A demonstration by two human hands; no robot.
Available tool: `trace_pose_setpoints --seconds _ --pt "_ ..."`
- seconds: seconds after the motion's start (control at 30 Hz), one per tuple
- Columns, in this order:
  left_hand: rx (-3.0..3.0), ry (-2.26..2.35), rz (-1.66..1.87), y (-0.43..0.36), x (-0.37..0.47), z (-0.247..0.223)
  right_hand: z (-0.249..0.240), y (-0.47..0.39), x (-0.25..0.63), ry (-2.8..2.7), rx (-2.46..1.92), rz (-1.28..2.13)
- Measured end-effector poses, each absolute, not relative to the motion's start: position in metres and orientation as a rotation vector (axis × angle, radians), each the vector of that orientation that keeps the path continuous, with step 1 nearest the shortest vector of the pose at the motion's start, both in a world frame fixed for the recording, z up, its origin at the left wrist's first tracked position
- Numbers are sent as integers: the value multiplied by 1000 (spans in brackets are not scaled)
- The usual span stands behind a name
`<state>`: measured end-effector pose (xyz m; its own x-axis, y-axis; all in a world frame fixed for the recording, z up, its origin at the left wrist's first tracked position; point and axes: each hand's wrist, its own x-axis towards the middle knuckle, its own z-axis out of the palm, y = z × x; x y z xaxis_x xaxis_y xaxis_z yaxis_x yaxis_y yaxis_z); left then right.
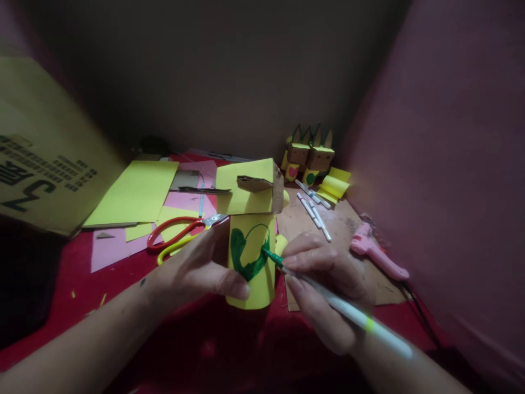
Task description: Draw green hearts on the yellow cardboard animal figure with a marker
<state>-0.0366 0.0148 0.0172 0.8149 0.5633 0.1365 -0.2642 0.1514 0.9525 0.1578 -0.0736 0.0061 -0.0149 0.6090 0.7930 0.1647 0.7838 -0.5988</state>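
My left hand (209, 268) grips a yellow paper figure (262, 290), its thumb across the front of the round body and its other fingers hidden behind. The figure's boxy head has cardboard pieces standing out from it. On the body is a heart outline, partly coloured dark green along its left side, bottom and right edge; the middle is still yellow. In my right hand (328, 284) is a white marker pen (348, 309) with a green tip, pinched between thumb and fingers. The tip touches the heart's right edge.
Red-and-yellow-handled scissors (176, 232) lie left, near yellow sheets (135, 191) and pink paper (115, 251). Two finished-looking figures (309, 156) stand at the back right. Several white markers (314, 210) and a pink glue gun (379, 251) rest on a cardboard sheet (344, 224).
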Motion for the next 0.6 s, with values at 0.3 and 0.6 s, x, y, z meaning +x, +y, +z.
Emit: trace_pose_setpoints --seconds 0.3,0.6 --pt "1294 260 589 17 -37 15 8 -73 158 -1516 -669 362" --pt "1278 232 608 15 -37 19 8 -73 158 -1540 -674 349"
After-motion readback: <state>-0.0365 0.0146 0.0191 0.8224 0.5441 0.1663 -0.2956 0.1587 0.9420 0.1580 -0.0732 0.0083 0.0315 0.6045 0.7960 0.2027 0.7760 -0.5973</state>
